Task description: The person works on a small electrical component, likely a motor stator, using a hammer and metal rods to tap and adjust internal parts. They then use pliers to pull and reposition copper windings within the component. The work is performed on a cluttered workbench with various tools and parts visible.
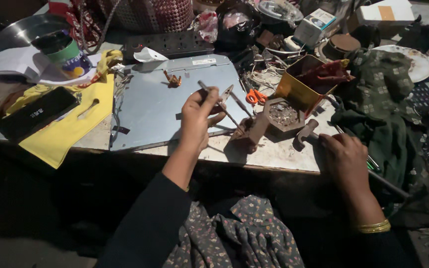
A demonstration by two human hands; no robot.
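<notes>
Fingers (205, 101) of the left hand (197, 121): curled shut in a pinch around a thin metal rod (220, 105), held above the grey metal panel (150, 106) lying flat on the tabletop (274, 154). Rod: long axis runs diagonally, upper end up and to the left above the fingers, lower end down and to the right toward a brownish block (248, 133) near the tabletop's front edge; whether the tip touches the block cannot be told. Right hand (341, 156): closed over the handle of a hammer (308, 131), whose head lies up and to the left of it, just beside a small hexagonal tray (283, 115) of tiny parts. Block: between the two hands, nearer the rod's lower end than the hammer head. Adjacent items: orange-handled pliers (255, 96), yellow open box (299, 87), green patterned cloth (381, 94), yellow cloth (65, 131), black flat case (35, 114).
</notes>
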